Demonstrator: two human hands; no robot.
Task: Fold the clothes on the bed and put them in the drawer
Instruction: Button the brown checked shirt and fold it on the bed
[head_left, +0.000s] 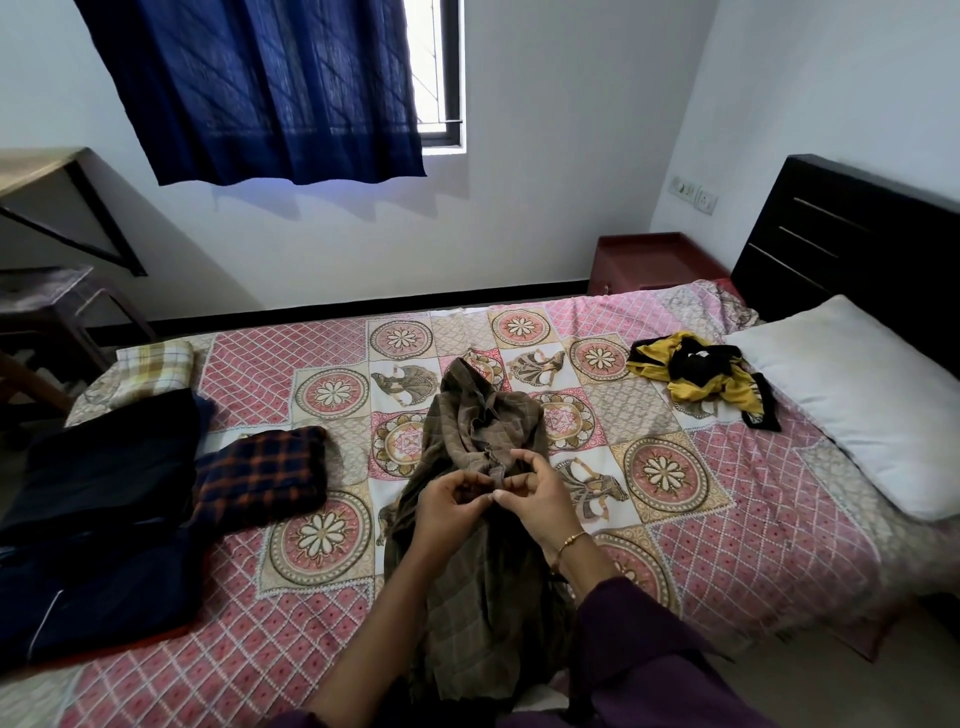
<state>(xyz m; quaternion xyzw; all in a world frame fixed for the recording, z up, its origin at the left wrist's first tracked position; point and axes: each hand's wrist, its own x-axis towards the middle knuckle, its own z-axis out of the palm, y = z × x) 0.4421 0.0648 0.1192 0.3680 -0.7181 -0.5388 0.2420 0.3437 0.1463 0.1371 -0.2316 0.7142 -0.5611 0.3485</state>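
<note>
A brown checked garment (480, 415) lies crumpled in the middle of the bed (727, 519), running from the front edge toward the wall. My left hand (449, 501) and my right hand (535, 491) meet over it, and both pinch a bunched part of the cloth between thumb and fingers. A folded navy and orange plaid piece (262, 473) rests to the left. Beside it lies a dark navy garment (98, 514). A yellow and black garment (701, 376) sits in a heap near the pillow.
A white pillow (852, 400) lies at the right by the dark headboard (852, 234). A red bedside cabinet (654, 260) stands behind the bed. A small checked pillow (156, 366) is at the far left. A stool (47, 306) and a desk (41, 166) stand on the left.
</note>
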